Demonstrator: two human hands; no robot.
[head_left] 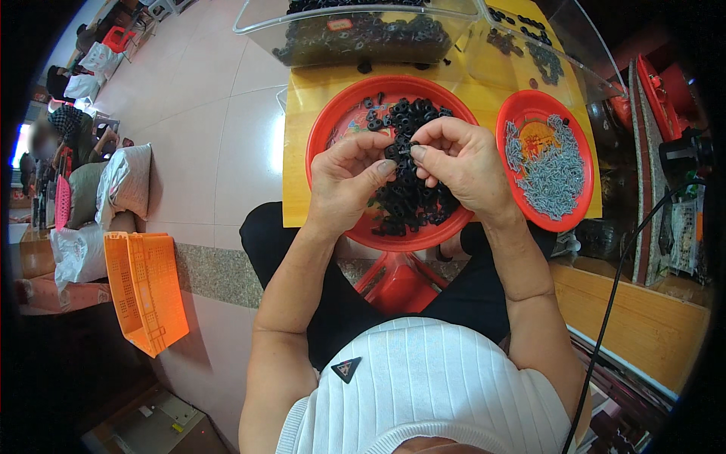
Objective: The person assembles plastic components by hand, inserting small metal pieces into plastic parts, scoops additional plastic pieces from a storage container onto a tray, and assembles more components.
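Observation:
Both hands meet over a round red tray (pixel 314 144) that holds a heap of small black ring-like plastic parts (pixel 408 198). My left hand (pixel 349 178) is closed in a pinch, with a small black plastic part (pixel 391 152) at its thumb and fingertips. Just beside it, the thumb and forefinger of my right hand (pixel 465 163) are pressed together; the tiny thing between them is too small to name. To the right, an oval red tray (pixel 502 113) carries many small silvery screws (pixel 552 178).
A clear plastic bin (pixel 363 57) of black parts stands at the far side of the yellow table (pixel 295 113). More black pieces lie behind a clear panel at right. A black cable (pixel 616 276) hangs at right. An orange crate (pixel 144 291) and white sacks (pixel 125 181) are left; another person sits beyond.

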